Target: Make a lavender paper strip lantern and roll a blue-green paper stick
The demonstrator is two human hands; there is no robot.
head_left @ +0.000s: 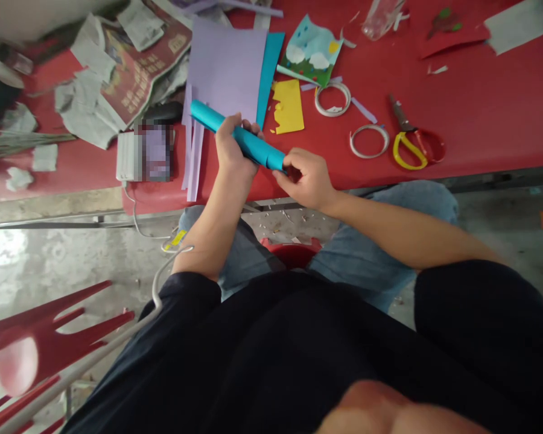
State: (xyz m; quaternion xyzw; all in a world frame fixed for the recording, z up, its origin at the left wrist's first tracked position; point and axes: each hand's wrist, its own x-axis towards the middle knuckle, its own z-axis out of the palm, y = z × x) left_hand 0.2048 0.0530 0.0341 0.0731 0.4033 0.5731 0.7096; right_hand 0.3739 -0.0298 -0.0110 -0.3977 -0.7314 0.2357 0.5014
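A tube of rolled teal paper (208, 116) slants above the near edge of the red table. My left hand (236, 144) is wrapped round its middle. At the tube's lower right end, the fingers of my right hand (308, 178) pinch the paper's rim. Lilac paper sheets (226, 60) lie behind the tube, with a flat teal sheet (271, 72) partly under them. Narrow lilac strips (193, 163) hang at the table edge left of my left hand. To the right of the tube is a yellow paper piece (289, 107) with a ragged side.
Scissors with yellow and red handles (409, 141) lie on the right, near two tape rolls (333, 99). A picture card (314, 51) is farther back. Crumpled newspaper (90, 102), a phone (158, 154) and a cabled white box (127, 157) occupy the left. A red chair (49, 331) stands lower left.
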